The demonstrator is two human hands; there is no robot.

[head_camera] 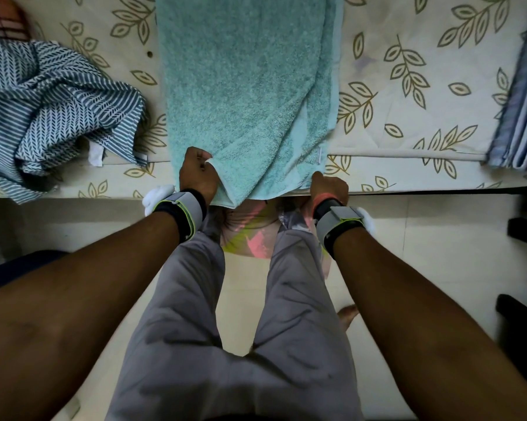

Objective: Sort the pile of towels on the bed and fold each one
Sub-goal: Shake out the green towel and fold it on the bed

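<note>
Two hands hold the near end of a teal terry towel [247, 86]. It lies lengthwise up the middle of the frame on the leaf-print bed [408, 86], with its far end running out of the top edge and its near hem hanging just over the mattress edge. The left hand [198, 174], at centre left, has its fingers curled round the near left corner, with a fold of pile pinched against the thumb. The right hand [329, 185], at centre right, is closed on the near right corner. Its fingertips are tucked under and hidden.

The towel looks doubled lengthwise, since a paler layer shows along its right side. It is thick, soft and limp, so it will likely sag between the hands and hang with some weight once lifted. The looped pile should cling to itself rather than slide. The two near corners seem the right hold, provided both layers are pinched together so the under layer does not drop away as the end is carried toward the top of the frame.

A crumpled herringbone cloth [53, 110], blue and white, lies at the left of the frame. A folded stack [520, 117] of grey-blue cloth sits at the right edge.
</note>
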